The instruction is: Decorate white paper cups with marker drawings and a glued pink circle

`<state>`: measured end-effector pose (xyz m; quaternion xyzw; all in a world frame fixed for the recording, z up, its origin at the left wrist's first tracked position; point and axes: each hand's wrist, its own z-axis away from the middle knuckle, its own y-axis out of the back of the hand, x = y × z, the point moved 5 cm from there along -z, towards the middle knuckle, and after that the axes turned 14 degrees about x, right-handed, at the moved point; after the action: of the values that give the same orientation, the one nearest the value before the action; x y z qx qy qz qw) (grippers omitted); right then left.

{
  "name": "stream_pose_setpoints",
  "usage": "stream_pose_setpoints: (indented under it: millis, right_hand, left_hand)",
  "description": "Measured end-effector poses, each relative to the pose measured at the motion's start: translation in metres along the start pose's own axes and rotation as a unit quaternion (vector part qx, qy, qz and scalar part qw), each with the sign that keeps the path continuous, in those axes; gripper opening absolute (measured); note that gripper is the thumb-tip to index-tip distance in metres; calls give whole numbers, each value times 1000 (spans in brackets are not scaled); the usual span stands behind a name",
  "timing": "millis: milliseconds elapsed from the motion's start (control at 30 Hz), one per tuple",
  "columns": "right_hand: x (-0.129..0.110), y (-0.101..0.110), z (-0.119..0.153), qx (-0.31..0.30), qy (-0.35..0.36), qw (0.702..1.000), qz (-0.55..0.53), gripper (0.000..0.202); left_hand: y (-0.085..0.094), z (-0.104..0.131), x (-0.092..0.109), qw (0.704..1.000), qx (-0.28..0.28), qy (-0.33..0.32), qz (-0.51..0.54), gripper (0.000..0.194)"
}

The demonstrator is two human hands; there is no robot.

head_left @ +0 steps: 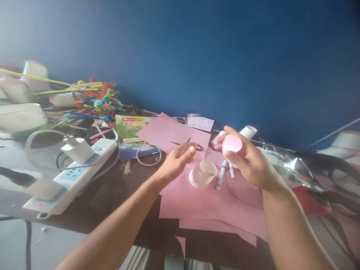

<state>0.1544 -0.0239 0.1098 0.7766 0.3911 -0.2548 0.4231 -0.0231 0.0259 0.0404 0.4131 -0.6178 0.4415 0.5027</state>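
My right hand (pixel 250 161) is closed around a small pink round piece (pixel 232 145), its flat face turned toward me; whether it is a disc or the end of a cup I cannot tell. Loosely curled with nothing visible in it, my left hand (pixel 180 159) hovers in front of the black scissors (pixel 199 147), which lie on pink paper (pixel 174 131). Between and below both hands, a white paper cup (pixel 208 170) stands on more pink sheets (pixel 191 206). Two markers (pixel 221 175) rest right of the cup.
A white power strip (pixel 77 174) with plugged-in chargers lies at left. Behind it are colourful pipe cleaners (pixel 102 97) and paper cups (pixel 36 75). A green packet (pixel 131 129) and a clear tape ring (pixel 148 155) lie left of centre. Clear plastic wrapping (pixel 292 167) is at right, before a blue wall (pixel 197 56).
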Motion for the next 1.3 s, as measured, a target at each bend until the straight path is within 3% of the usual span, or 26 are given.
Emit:
stream_pose_setpoints:
  millis: [133,333,500,867,1033,1200,1300]
  right_hand:
    - [16,4,9,-72,-4,987,146,63]
    - [25,-9,28,-123,-4,975,184,64]
    - [20,-17,28,-146,-1,974,175,66]
    - [13,-36,36,-192,46,954,225,67]
    - [13,-40,38,-211,40,950,226,72]
    - [16,-43,42,-213,68,946,236,74]
    - [16,-45,44,-207,86,945,240,77]
  left_hand:
    - [-8,3,-7,981,-144,-28,-123,81]
    - [-17,5,-21,949,-173,-75,-252,104]
    - [-26,10,-34,946,-164,-70,-270,83]
    - [-28,14,-32,958,-143,-101,-225,34]
    - [-28,12,-33,948,-110,-143,-263,33]
    - [-32,13,-37,941,-160,-178,-241,43]
    - [-32,12,-39,939,-162,-197,-231,48]
